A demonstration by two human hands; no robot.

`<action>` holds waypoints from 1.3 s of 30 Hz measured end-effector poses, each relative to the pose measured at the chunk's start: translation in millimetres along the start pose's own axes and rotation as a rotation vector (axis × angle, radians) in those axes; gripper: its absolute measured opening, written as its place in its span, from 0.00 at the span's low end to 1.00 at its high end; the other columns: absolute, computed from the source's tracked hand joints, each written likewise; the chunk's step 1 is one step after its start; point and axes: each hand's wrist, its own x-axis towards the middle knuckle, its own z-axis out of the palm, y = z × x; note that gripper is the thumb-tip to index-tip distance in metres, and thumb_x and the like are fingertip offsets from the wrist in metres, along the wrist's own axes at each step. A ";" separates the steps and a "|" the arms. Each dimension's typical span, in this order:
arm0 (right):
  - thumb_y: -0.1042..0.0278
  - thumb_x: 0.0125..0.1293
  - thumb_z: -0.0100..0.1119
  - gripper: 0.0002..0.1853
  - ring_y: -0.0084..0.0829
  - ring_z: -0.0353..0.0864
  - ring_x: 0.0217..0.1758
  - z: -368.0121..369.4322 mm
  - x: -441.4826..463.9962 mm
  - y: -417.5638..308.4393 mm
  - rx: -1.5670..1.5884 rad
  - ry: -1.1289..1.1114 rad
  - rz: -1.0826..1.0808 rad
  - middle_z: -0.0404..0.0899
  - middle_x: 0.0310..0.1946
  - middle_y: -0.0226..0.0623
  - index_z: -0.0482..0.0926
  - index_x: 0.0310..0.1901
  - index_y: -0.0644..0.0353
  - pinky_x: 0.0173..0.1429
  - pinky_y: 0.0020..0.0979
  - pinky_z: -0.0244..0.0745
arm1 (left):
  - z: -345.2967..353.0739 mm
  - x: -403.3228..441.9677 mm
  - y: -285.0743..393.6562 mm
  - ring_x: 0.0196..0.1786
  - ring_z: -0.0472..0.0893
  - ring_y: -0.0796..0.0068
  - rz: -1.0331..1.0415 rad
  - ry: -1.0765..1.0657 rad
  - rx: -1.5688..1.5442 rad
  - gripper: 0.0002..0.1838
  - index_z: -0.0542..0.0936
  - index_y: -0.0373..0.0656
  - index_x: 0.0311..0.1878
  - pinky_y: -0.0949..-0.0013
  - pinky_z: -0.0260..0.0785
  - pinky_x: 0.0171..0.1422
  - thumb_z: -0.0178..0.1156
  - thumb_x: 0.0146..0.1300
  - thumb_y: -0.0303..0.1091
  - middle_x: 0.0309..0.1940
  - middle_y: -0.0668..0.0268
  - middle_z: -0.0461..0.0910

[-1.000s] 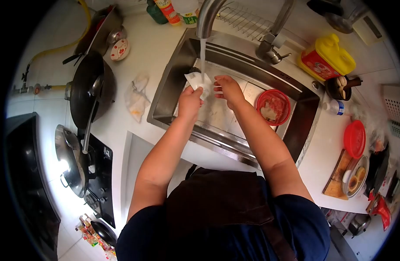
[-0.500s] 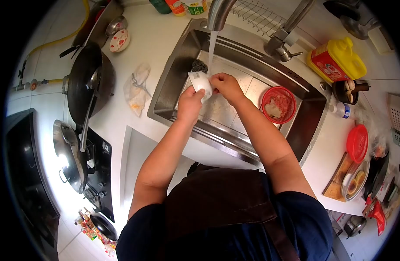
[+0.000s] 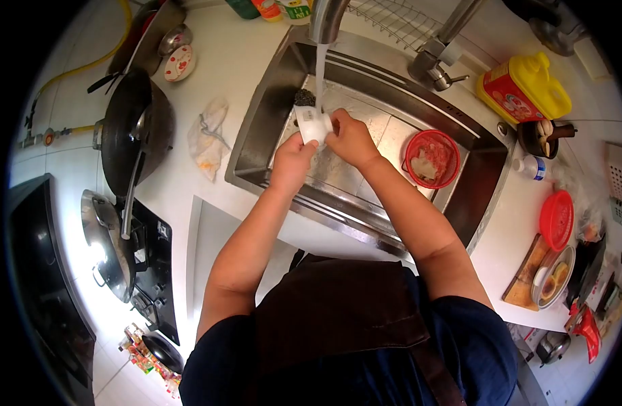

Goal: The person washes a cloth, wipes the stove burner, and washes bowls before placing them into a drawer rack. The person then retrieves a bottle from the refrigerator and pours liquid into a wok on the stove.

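Note:
Over the sink [image 3: 254,135], my left hand [image 3: 292,162] grips a small white bowl [image 3: 309,124] with dark printing on its side. The thumb presses against the bowl's near edge. My right hand [image 3: 352,139] is closed at the bowl's right side, its fingertips partly hidden behind it. Water [image 3: 320,74] runs from the faucet [image 3: 326,24] onto the bowl. Just beyond it, a dark steel-wool scrubber [image 3: 304,98] lies in the sink. Right of my right hand, a red basket [image 3: 409,162] in the sink holds pinkish raw meat [image 3: 429,162].
Left of the sink lie a plastic bag [image 3: 209,139], a wok [image 3: 124,135] and a patterned dish [image 3: 180,63]. A yellow jug [image 3: 527,88], a red basket [image 3: 556,222] and a cutting board [image 3: 525,272] stand on the right. A wire rack [image 3: 399,24] is behind the sink.
The white bowl has tipped and moved slightly nearer to me between both hands. My right hand has shifted from above its edge to against its right side. Water keeps running.

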 end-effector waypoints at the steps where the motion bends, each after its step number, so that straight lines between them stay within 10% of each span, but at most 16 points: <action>1: 0.69 0.51 0.59 0.15 0.39 0.82 0.33 2.3 1.6 0.9 -0.008 0.011 -0.011 0.81 0.30 0.45 0.75 0.41 0.65 0.41 0.34 0.76 | 0.7 -0.9 0.5 0.24 0.66 0.86 0.044 -0.005 0.093 0.09 0.78 0.40 0.45 0.78 0.61 0.28 0.56 0.64 0.31 0.30 0.73 0.76; 8: 0.59 0.61 0.54 0.16 0.33 0.82 0.28 -12.4 8.9 -11.9 0.500 -0.180 0.505 0.79 0.22 0.42 0.79 0.27 0.65 0.32 0.32 0.78 | -11.2 2.7 5.8 0.29 0.71 0.80 0.183 -0.054 0.420 0.11 0.77 0.37 0.45 0.75 0.64 0.34 0.56 0.64 0.33 0.29 0.70 0.77; 16: 0.65 0.66 0.51 0.10 0.27 0.78 0.25 -2.4 -5.6 0.3 0.628 0.004 0.275 0.77 0.25 0.37 0.76 0.45 0.59 0.31 0.28 0.76 | -22.5 8.9 1.5 0.30 0.71 0.86 -0.165 -0.016 -0.312 0.10 0.78 0.41 0.46 0.79 0.60 0.30 0.55 0.64 0.32 0.35 0.70 0.79; 27: 0.73 0.57 0.60 0.16 0.44 0.79 0.35 30.2 -32.5 -19.3 0.119 0.184 -0.034 0.77 0.38 0.48 0.75 0.49 0.63 0.42 0.36 0.75 | 6.2 -0.1 -11.1 0.40 0.75 0.83 -0.009 0.135 -0.162 0.09 0.79 0.37 0.45 0.75 0.66 0.47 0.54 0.65 0.28 0.38 0.69 0.80; 39: 0.76 0.54 0.66 0.19 0.29 0.77 0.32 27.6 -33.3 -29.1 0.192 0.223 0.041 0.78 0.31 0.36 0.73 0.47 0.61 0.41 0.28 0.76 | 3.4 -0.7 -20.9 0.37 0.75 0.83 0.089 0.084 -0.054 0.10 0.79 0.39 0.47 0.76 0.68 0.45 0.53 0.66 0.30 0.37 0.71 0.80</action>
